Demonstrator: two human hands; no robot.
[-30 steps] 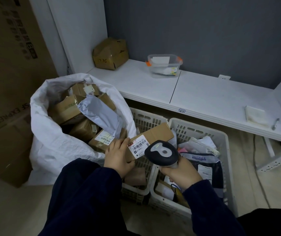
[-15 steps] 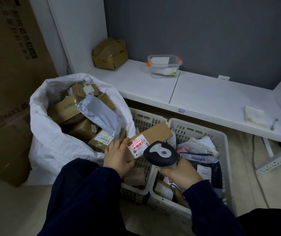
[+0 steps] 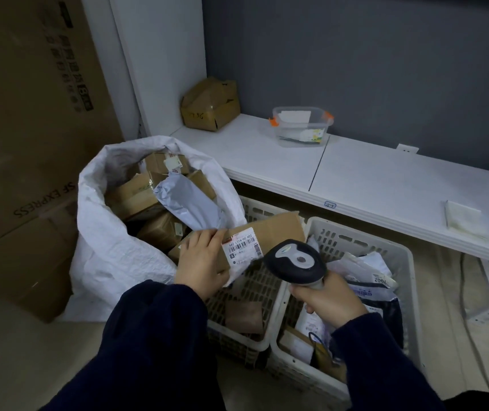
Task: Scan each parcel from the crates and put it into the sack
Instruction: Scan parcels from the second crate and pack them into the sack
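Note:
My left hand [image 3: 203, 264] grips a flat cardboard parcel [image 3: 275, 231] by its left end, label up, over the edge between the white sack [image 3: 104, 256] and the left crate [image 3: 255, 292]. A black handheld scanner [image 3: 295, 262] sits in my right hand [image 3: 326, 301], which is curled round its handle; the scanner head is just right of the parcel's label. The sack stands open at the left, filled with several brown boxes and a grey mailer. A brown parcel lies in the left crate. The right crate [image 3: 358, 235] holds several mailer bags.
A white shelf [image 3: 355, 179] runs behind the crates, carrying a brown box [image 3: 210, 105], a clear plastic tub [image 3: 302, 126] and a folded white cloth [image 3: 464, 216]. Large cardboard cartons [image 3: 30, 114] stand at the left. A cable trails on the floor at the right.
The red scan light seen on the label half a second ago is gone. The parcel has shifted slightly left toward the sack, and the scanner has drawn back a little to the right.

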